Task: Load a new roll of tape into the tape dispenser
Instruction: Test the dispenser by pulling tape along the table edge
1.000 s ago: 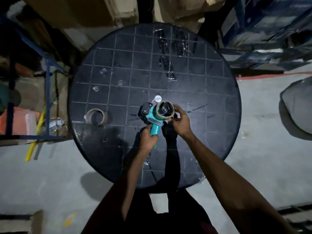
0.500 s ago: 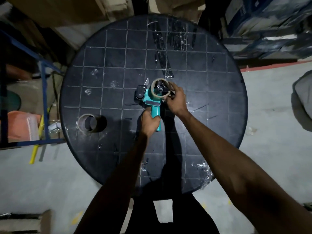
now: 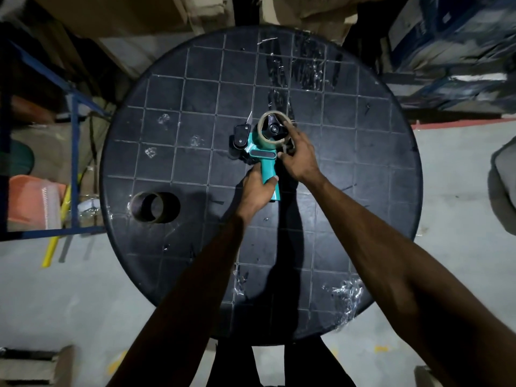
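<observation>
Left hand [image 3: 258, 191]: fingers and thumb wrapped round the teal handle of the tape dispenser [image 3: 261, 157], thumb tip lying across the handle's right face. Firm grasp; the handle's lower end pokes out below the palm.

Right hand [image 3: 300, 156]: fingers curled against the right side of the tape roll [image 3: 273, 129], index reaching up along the roll's rim, thumb tucked in near the dispenser's body just under the roll. Fingertips pinch at the roll's lower right edge; exactly what lies between them is hidden by the hand itself.

The roll sits on the dispenser's black hub, tan rim facing the camera, hub spokes visible through its centre. Dispenser lies above the middle of the table [image 3: 363, 191], black cutter head pointing left, a small pale tab sticking up just above it. A short clear strip shows between the roll and the head.

Both forearms come in from the bottom edge, bare, converging on the dispenser.

Table is round, dark, scored in a grid, with scraps of clear tape stuck to its far side and near right edge. An empty cardboard core [image 3: 152, 206] rests near the left rim, well apart from the dispenser.

Beyond: blue metal frame [image 3: 74, 135] at left, grey floor.
</observation>
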The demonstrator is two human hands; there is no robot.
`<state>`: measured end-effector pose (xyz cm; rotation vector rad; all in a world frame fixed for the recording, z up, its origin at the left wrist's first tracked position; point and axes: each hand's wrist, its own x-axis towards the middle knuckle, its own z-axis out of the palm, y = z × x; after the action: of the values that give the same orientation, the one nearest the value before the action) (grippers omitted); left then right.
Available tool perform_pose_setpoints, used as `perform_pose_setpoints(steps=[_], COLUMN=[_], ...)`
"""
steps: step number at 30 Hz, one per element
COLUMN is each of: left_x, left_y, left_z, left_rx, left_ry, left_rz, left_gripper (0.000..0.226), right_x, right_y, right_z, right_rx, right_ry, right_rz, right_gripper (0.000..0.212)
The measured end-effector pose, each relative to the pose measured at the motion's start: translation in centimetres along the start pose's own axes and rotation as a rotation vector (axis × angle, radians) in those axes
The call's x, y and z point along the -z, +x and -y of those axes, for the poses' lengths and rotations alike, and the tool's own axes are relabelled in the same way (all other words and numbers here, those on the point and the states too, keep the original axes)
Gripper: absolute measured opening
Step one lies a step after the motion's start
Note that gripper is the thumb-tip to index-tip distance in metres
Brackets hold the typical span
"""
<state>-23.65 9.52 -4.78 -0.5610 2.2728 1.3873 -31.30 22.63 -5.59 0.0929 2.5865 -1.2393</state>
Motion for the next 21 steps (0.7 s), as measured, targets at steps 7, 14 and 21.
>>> perform_pose_setpoints(steps=[7, 14, 21], left_x=[-0.3, -0.9, -1.0], left_y=[-2.2, -4.6, -7.6], left_z=[1.5, 2.7, 5.2], left_rx=[0.023, 0.027, 0.046], left_ry=[0.031, 0.083, 0.138], left_rz=[0.032, 0.024, -0.088], left_gripper=[0.042, 0.046, 0.047], right_x=[0.1, 0.5, 0.8], right_y=[-1.9, -4.7, -10.5], right_z=[-0.7, -1.5, -2.3], right_rx=[0.031, 0.032, 0.090], right_ry=[-0.063, -0.135, -0.203], right_rz=[0.039, 0.098, 0.047], right_gripper=[0.080, 0.090, 0.089])
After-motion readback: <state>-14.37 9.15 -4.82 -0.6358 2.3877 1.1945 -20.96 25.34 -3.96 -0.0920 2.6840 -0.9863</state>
